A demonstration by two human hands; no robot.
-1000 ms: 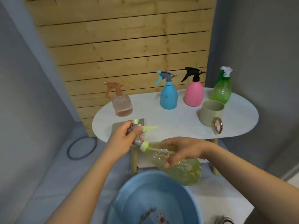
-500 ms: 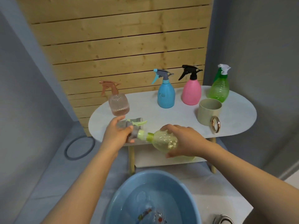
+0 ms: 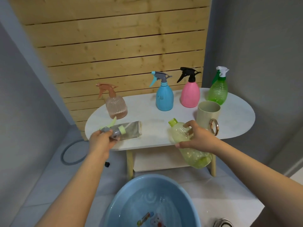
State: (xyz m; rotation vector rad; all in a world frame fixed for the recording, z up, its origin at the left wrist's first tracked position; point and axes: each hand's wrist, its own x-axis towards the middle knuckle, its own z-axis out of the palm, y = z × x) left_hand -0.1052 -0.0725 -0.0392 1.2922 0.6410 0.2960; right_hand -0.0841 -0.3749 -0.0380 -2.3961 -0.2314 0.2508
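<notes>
A white oval table [image 3: 147, 110] stands against a wall of pale wooden slats [image 3: 123, 46], with grey walls [image 3: 254, 54] on either side and a light tiled floor [image 3: 54, 174] below.

Along the table's far edge, from 10 to 2 o'clock, stand a peach spray bottle [image 3: 116, 104], a blue spray bottle [image 3: 164, 98], a pink spray bottle [image 3: 190, 95] and a green spray bottle [image 3: 218, 91]. A beige mug [image 3: 207, 114] with a gold ring handle sits at 3 o'clock.

At 8 o'clock the left hand [image 3: 100, 142] is curled round a detached grey-and-lime spray head [image 3: 114, 131], held over a folded grey cloth [image 3: 131, 130].

At 5 o'clock the right hand [image 3: 197, 139] grips the uncapped yellow-green bottle [image 3: 195, 157]. The bottle is tilted, with its neck towards 11 o'clock and its base hanging past the near edge of the table.

A blue basin [image 3: 127, 194] of water sits on the floor at the view's 6 o'clock, and a grey hose ring [image 3: 63, 158] lies at 9 o'clock.
</notes>
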